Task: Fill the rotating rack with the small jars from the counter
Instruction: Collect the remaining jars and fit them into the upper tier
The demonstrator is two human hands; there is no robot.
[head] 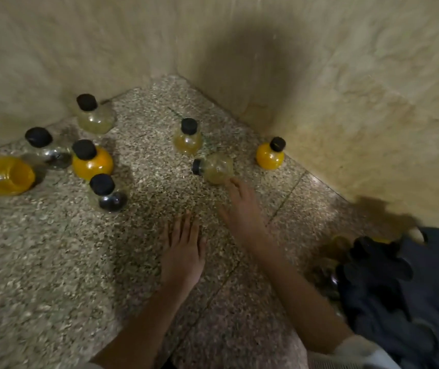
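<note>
Right hand point(239, 206) is open, fingertips just touching the tipped jar point(214, 167) lying on its side at its 12 o'clock, nothing gripped; left hand point(183, 251) rests flat and empty on the tabletop point(53, 262). Risk: round jar rolls off under a light poke, likely into the upright jar point(188, 137) at its 11 o'clock. No labels or writing readable; rack not clearly in view.

The dark cloth point(404, 288) at the right edge is blurred and cut off, hiding most of the rack point(324, 275) beneath it.
</note>
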